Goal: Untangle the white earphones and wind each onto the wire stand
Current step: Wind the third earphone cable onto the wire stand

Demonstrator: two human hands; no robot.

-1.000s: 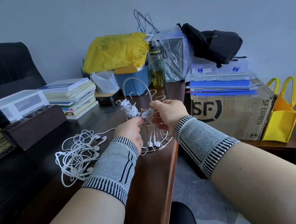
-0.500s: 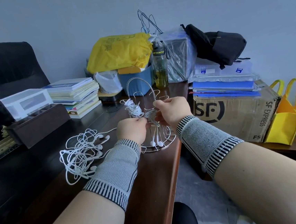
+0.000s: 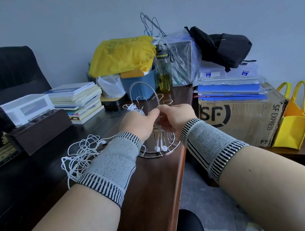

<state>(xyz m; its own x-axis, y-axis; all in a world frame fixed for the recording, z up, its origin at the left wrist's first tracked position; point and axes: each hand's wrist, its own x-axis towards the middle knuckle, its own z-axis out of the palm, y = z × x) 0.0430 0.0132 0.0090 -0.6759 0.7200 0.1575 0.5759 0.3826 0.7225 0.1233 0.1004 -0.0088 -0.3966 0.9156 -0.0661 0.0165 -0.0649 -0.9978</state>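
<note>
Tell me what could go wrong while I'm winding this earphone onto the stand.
The wire stand sits near the desk edge, so pulling on the cord could tip or slide it off. The left forearm lies over the tangled earphones and might drag them. The dangling earbuds could snag in the base wires.

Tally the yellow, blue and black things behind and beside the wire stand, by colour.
Yellow: 2, the plastic bag and the tote bag.
Blue: 2, the bin and the folder stack.
Black: 1, the backpack.
Total: 5.
</note>
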